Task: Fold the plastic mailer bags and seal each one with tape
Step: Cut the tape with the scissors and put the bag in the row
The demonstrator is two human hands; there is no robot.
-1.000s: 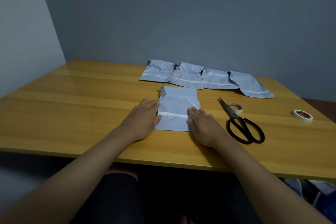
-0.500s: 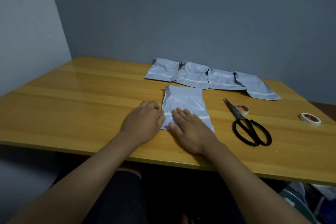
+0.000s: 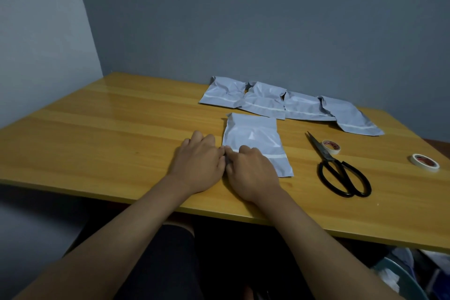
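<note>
The right hand [image 3: 252, 170] has slid along the tape strip to the mailer bag [image 3: 254, 139]'s left edge, touching the left hand [image 3: 198, 165]; both lie flat, gripping nothing, so the seal seems pressed.

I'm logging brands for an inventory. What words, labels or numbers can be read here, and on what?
None can be read.
Near tape roll: red print on its core, too blurred to read.
Far tape roll: red print, too blurred to read.
Mailer bags, scissors: no print visible.
</note>
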